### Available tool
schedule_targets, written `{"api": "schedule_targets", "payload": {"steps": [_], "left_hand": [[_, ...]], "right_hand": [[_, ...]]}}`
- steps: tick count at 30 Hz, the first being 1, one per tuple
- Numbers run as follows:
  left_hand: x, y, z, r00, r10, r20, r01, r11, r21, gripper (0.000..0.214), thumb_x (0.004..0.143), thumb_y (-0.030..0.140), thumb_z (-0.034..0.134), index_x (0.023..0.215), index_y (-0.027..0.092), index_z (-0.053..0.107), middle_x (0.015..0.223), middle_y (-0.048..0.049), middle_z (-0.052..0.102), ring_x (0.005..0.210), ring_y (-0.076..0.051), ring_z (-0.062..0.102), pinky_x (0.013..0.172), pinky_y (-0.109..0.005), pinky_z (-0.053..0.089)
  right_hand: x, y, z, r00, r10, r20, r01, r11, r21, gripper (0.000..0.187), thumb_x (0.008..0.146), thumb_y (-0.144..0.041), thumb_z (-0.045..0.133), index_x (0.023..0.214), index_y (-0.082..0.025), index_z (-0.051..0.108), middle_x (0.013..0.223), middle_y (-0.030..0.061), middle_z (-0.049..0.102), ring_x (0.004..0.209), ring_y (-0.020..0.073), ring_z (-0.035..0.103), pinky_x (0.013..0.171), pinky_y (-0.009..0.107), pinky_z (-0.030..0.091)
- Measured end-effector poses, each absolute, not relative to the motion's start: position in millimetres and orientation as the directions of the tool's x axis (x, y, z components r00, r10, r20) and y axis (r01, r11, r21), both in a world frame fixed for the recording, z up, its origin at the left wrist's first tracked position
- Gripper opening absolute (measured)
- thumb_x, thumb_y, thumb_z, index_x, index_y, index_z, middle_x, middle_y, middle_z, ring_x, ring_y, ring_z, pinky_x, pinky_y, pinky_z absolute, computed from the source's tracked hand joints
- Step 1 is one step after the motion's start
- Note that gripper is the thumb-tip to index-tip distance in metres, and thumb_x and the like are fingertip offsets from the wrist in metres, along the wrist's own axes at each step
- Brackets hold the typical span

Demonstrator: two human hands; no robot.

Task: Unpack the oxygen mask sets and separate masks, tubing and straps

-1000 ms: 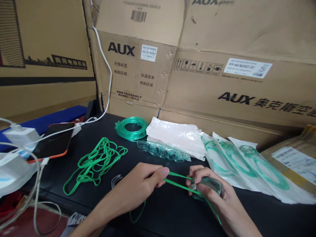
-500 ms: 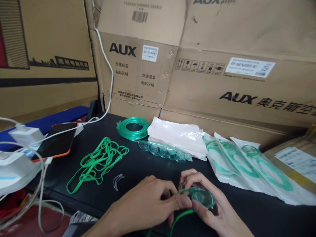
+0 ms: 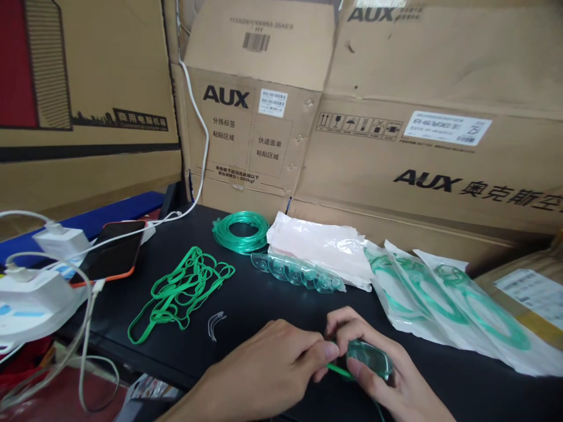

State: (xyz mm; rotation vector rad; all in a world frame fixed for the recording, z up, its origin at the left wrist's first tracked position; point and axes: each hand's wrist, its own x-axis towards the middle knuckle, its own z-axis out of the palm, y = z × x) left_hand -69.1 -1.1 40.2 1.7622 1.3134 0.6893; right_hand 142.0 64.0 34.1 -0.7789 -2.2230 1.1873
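My right hand (image 3: 401, 375) is wrapped round a clear green plastic mask (image 3: 373, 358), low in the head view. From the mask a narrow green elastic strap (image 3: 339, 370) runs to my left hand (image 3: 281, 358). The thumb and fingers of my left hand pinch this strap, close against the right fingertips. Part of the mask is covered by my right fingers, so where the strap joins it is hidden. Beyond the hands lies a row of nested clear green masks (image 3: 299, 274). A tangle of green elastic straps (image 3: 176, 293) rests to the left.
Thin metal strips (image 3: 215, 324) lie left of my hands. Coiled green tubing (image 3: 241, 233) and stacked white packets (image 3: 319, 243) sit behind. Bagged tubing (image 3: 444, 299) fans out at right. A phone (image 3: 116, 252), chargers (image 3: 61, 241) and cables crowd the left edge. Cardboard boxes (image 3: 259, 117) wall the back.
The strap hung in a loop beneath my left hand; now a short straight length spans the two hands. The mask has turned in my right hand. The view has shifted slightly left.
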Motion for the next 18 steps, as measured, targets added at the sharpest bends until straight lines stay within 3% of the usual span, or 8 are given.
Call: {"api": "schedule_targets", "payload": {"steps": [8,11,18], "left_hand": [[-82.3,-3.4,48.8,0.315,0.949,0.003,0.452,-0.153,0.879,0.047,0.109,0.045,0.036,0.072,0.021,0.052,0.066,0.0057,0.049,0.071,-0.013,0.051,0.067,-0.026,0.031],[-82.7,-6.5,52.2,0.29,0.957,0.008,0.457,-0.146,0.877,0.047,0.109,0.046,0.036,0.073,0.021,0.052,0.069,0.0051,0.052,0.072,-0.013,0.051,0.067,-0.027,0.031],[-90.8,-10.8,64.9,0.246,0.967,0.063,0.437,-0.169,0.883,0.048,0.11,0.048,0.034,0.072,0.021,0.047,0.07,0.0054,0.051,0.074,-0.013,0.049,0.07,-0.026,0.032]], "right_hand": [[158.2,74.1,42.0,-0.629,0.749,0.207,0.316,0.49,-0.812,0.024,0.1,-0.046,0.054,0.087,-0.026,0.061,0.102,0.0048,0.063,0.095,0.0233,0.063,0.081,0.03,0.05],[168.9,79.6,41.6,-0.64,0.745,0.189,0.327,0.486,-0.81,0.027,0.101,-0.047,0.052,0.086,-0.026,0.06,0.097,0.0043,0.062,0.09,0.0225,0.063,0.079,0.031,0.05],[184.8,80.8,40.1,-0.657,0.748,0.1,0.264,0.352,-0.898,0.037,0.094,-0.058,0.059,0.085,-0.023,0.065,0.089,0.0068,0.063,0.082,0.025,0.062,0.074,0.037,0.052]]}}
